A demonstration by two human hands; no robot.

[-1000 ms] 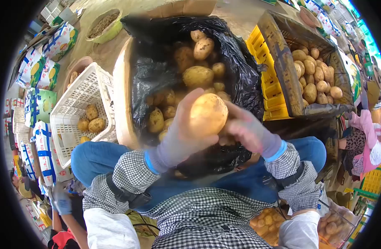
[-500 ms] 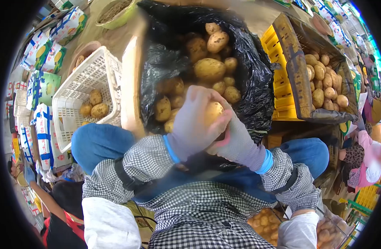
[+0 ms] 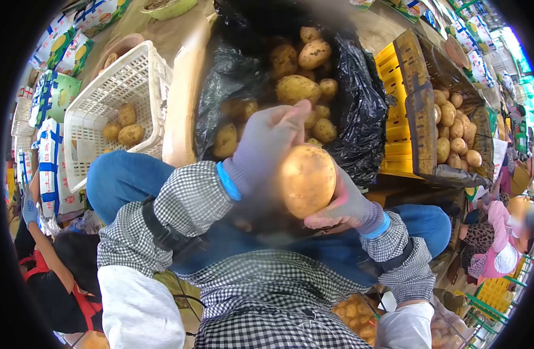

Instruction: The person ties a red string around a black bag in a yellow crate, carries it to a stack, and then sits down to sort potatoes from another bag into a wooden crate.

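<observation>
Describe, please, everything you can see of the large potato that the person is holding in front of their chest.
The potato is big, oval and yellowish tan, with smooth-looking skin, faint brown specks and a glossy sheen; slight blur hides finer detail. It is held up above the lap, long axis roughly upright. The gloved right hand cups it from below and from the right side, while the gloved left hand rests against its upper left edge. Behind it lies the black bag of smaller potatoes.
</observation>
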